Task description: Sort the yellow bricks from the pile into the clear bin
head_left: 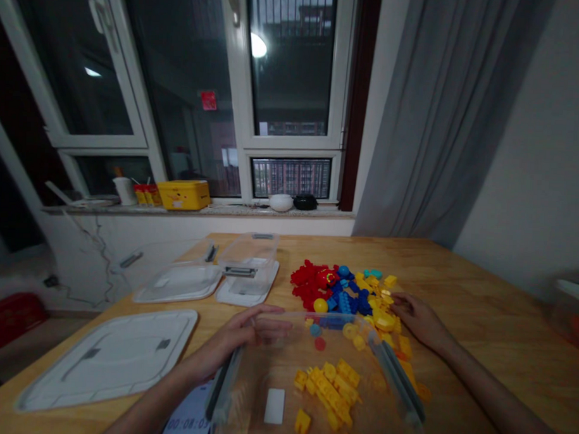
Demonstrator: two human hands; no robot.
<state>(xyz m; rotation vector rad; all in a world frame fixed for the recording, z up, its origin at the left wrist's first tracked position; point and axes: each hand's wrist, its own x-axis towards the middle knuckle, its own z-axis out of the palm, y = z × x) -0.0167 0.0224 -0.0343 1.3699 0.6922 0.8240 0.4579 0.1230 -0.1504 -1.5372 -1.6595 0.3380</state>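
Note:
A clear plastic storage box point(274, 405) with grey side latches stands open in front of me, with several yellow building bricks point(331, 389) inside. My left hand point(247, 332) is closed around its far left rim, fingers reaching along the far wall. Beyond the box lies a pile of toy bricks: red bricks point(308, 284) on the left, blue bricks point(346, 301) in the middle, yellow bricks point(383, 318) on the right. My right hand point(419, 319) rests at the right edge of the yellow ones, its fingers slightly bent and apart against them; the fingertips are partly hidden.
A large white lid point(113, 356) lies at the left, with a smaller lid point(180, 283) behind it. Another clear box point(250, 253) sits beside a further lid point(263, 291). A lit screen showing a timer point(187, 416) is under my left forearm. The windowsill holds a yellow container point(183, 195).

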